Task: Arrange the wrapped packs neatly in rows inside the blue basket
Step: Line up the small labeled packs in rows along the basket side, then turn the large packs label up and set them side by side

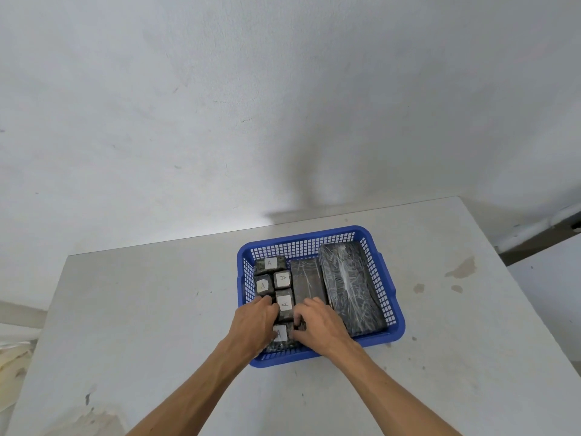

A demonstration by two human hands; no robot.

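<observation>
A blue mesh basket [383, 275] stands on the table. Its left part holds several small dark wrapped packs with white "A" labels [284, 303]. A medium dark pack [306, 280] lies in the middle and a large film-wrapped pack [349, 284] fills the right side. Both hands reach into the near left corner. My left hand [256, 322] rests on the small packs at the left wall. My right hand [317, 325] has its fingers curled on the nearest small pack [280, 335], which sits between the two hands.
The basket sits on a white table [157, 309] pushed against a white wall. Brown stains [460, 269] mark the tabletop to the right of the basket. The table's right edge drops off toward the floor.
</observation>
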